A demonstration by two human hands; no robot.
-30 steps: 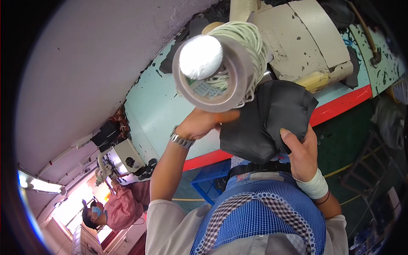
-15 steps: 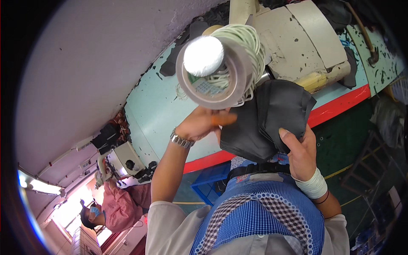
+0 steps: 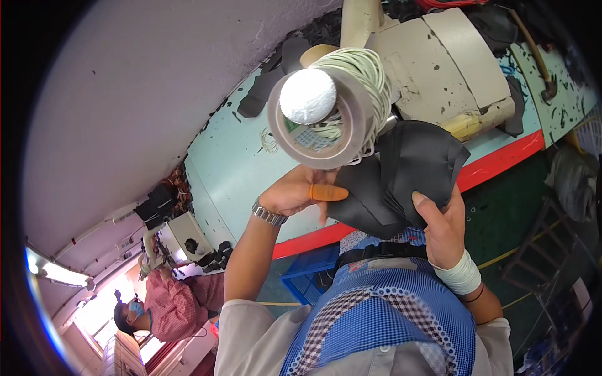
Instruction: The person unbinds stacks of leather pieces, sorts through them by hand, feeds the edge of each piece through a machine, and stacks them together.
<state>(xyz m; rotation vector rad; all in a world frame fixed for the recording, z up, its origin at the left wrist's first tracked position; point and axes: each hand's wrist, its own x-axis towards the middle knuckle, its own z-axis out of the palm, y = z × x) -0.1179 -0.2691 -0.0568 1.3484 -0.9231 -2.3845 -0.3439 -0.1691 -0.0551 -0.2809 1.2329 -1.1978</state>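
Observation:
My right hand (image 3: 444,229) grips a fanned stack of black, leather-like sheets (image 3: 423,166) at its near edge, thumb on top and fingers underneath. Loose black flaps (image 3: 364,203) from the stack spread out to the left. Beside their left edge is my left hand (image 3: 298,191), its thumb in an orange finger cot (image 3: 328,192) stretched over the edge. The left fingers look apart; one is blurred and others are partly hidden. Just above that hand, a round lamp-like fixture (image 3: 307,97) with a bright white disc covers part of the view, pale cord coiled around it.
A worn cream machine (image 3: 439,69) stands on the pale green table (image 3: 219,160), which has a red front edge (image 3: 501,160). Black scraps (image 3: 260,94) lie at the back, and a hammer (image 3: 549,88) at far right. A blue crate (image 3: 310,272) is below; a co-worker (image 3: 179,307) sits at left.
My left thumb, blurred before, now shows clearly at the flaps' edge. The left flaps of the black stack have shifted and spread differently. My right hand keeps its grip.

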